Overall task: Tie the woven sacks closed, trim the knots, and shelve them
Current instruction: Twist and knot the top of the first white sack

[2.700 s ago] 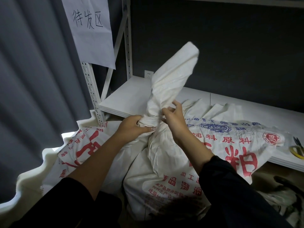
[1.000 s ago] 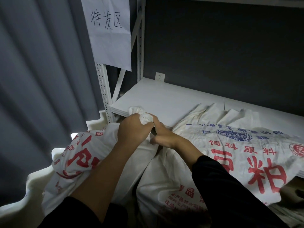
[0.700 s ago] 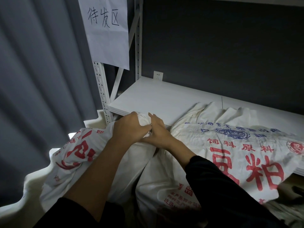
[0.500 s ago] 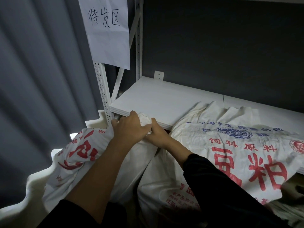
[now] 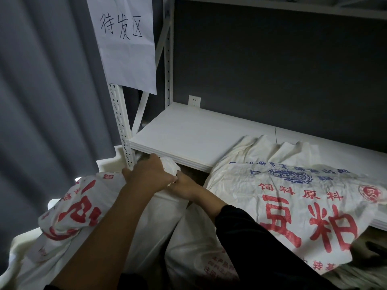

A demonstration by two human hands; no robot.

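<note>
left hand [image 5: 149, 174]: I see its grip clamped over the bunched neck [image 5: 170, 166], knuckles up, bare forearm stretched forward.
right hand [image 5: 186, 186]: its fingertips reach the neck beneath the left hand; I cannot tell its grip.
white woven sack with red print [image 5: 83, 208]: its neck sits just below the white shelf board [image 5: 188, 132].

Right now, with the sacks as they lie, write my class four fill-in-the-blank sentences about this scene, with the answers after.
The left hand and right hand both hold the bunched top of a ____.
The flat sack lies partly on the white ____.
Its large characters are printed in ____.
The sign hangs to the ____ of the socket.
Missing: sack, shelf, red, left.
</note>
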